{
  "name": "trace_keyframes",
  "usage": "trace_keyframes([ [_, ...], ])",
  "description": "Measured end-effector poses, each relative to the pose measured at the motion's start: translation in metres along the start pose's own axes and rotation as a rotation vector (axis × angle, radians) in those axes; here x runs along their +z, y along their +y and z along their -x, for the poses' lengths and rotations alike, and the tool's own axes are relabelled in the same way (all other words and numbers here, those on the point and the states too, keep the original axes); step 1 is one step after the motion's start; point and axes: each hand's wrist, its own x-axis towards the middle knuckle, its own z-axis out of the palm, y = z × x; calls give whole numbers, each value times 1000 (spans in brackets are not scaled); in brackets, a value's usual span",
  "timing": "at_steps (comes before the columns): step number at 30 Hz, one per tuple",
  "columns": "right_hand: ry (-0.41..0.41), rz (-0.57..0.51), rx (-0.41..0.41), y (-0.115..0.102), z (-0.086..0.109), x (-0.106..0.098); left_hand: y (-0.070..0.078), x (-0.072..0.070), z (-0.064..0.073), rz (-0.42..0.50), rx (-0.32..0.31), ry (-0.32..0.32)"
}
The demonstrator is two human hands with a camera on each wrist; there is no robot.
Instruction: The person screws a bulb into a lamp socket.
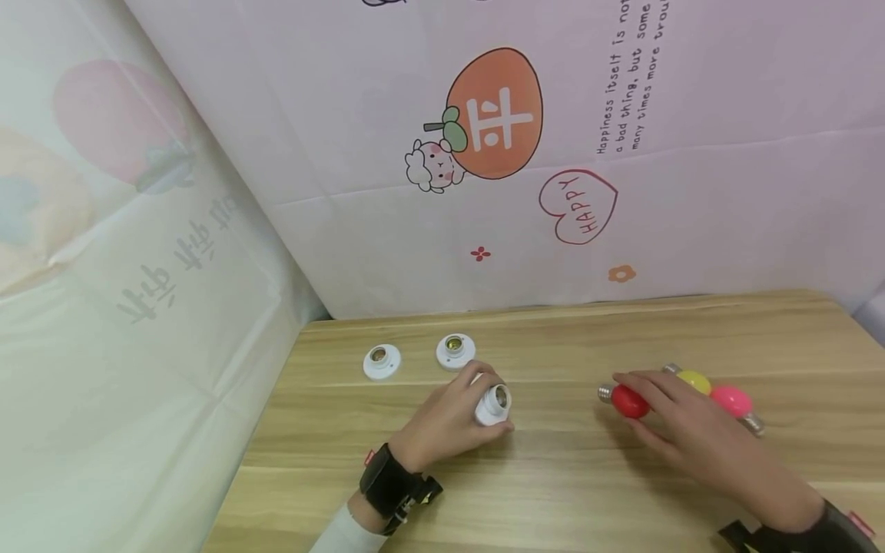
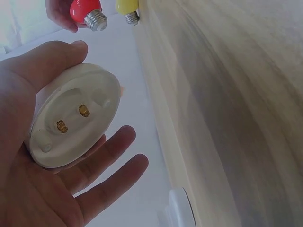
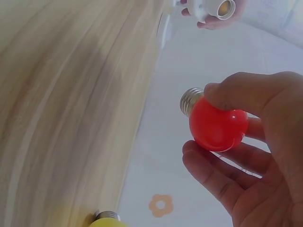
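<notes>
My left hand (image 1: 452, 415) grips a white round lamp socket (image 1: 492, 405) by its edges, its threaded opening tilted toward the right. In the left wrist view the underside of that socket (image 2: 78, 116) shows two brass screws. My right hand (image 1: 691, 430) holds a red light bulb (image 1: 630, 401) between thumb and fingers, with its metal screw base (image 3: 191, 100) pointing left toward the socket. A wide gap separates bulb and socket. Behind the right hand lie a yellow bulb (image 1: 694, 381) and a pink bulb (image 1: 731, 402) on the wooden table (image 1: 553, 491).
Two more white lamp sockets stand at the back left of the table: one socket (image 1: 382, 362) near the corner, another socket (image 1: 455, 351) just right of it. A printed white cloth (image 1: 387, 253) hangs behind the table, and a pale cloth (image 1: 228, 361) on the left.
</notes>
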Motion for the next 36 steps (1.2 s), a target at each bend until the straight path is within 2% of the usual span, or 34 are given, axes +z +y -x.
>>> trace_keyframes([
  [14,-25,-50,38,-8,-11,-1,7,-1,-8,-19,21,-4],
  [27,-4,-100,-8,-19,-26,-6,15,0,-17,-5,37,-22],
  [36,3,-119,-25,-23,-34,-7,19,4,-20,-11,67,-8],
])
